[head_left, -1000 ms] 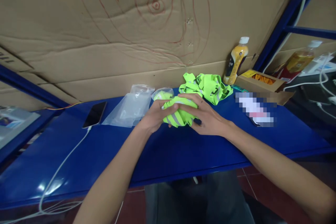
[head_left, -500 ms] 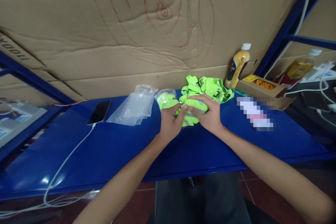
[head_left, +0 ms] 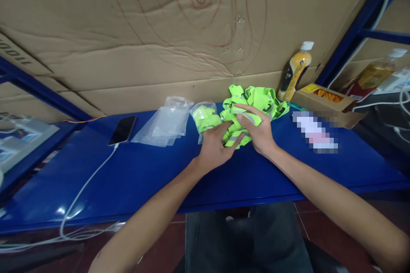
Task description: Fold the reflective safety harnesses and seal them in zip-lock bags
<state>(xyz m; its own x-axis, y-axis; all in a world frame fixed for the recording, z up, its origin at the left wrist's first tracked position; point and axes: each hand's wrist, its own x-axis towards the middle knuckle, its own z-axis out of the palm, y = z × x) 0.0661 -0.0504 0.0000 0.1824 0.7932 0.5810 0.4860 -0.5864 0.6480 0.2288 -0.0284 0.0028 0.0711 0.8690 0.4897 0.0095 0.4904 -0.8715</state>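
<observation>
My right hand [head_left: 263, 133] is closed around a folded bundle of neon-green reflective straps [head_left: 253, 118], fingers over its top and thumb on the near side. Beside it, my left hand [head_left: 214, 144] pinches a strap end with a grey stripe [head_left: 232, 141] at the bundle's near side; its fingertips are partly hidden. Behind both hands lies a loose heap of the same green straps [head_left: 261, 99]. Just left of the heap, a clear bag [head_left: 205, 116] holds more folded green material, close to my left hand's knuckles.
Empty clear plastic bags [head_left: 169, 121] lie left on the blue table [head_left: 153, 170], by a phone [head_left: 122, 130] on a white cable. Right are a yellow drink bottle [head_left: 296, 72], an open cardboard box [head_left: 323, 98] and a blurred-out item [head_left: 315, 132]. Cardboard [head_left: 144, 64] walls the back.
My left hand has turned palm-down and shifted toward the near strap end. My right hand keeps the bundle, now tilted and less compact. The camera view has tipped downward slightly.
</observation>
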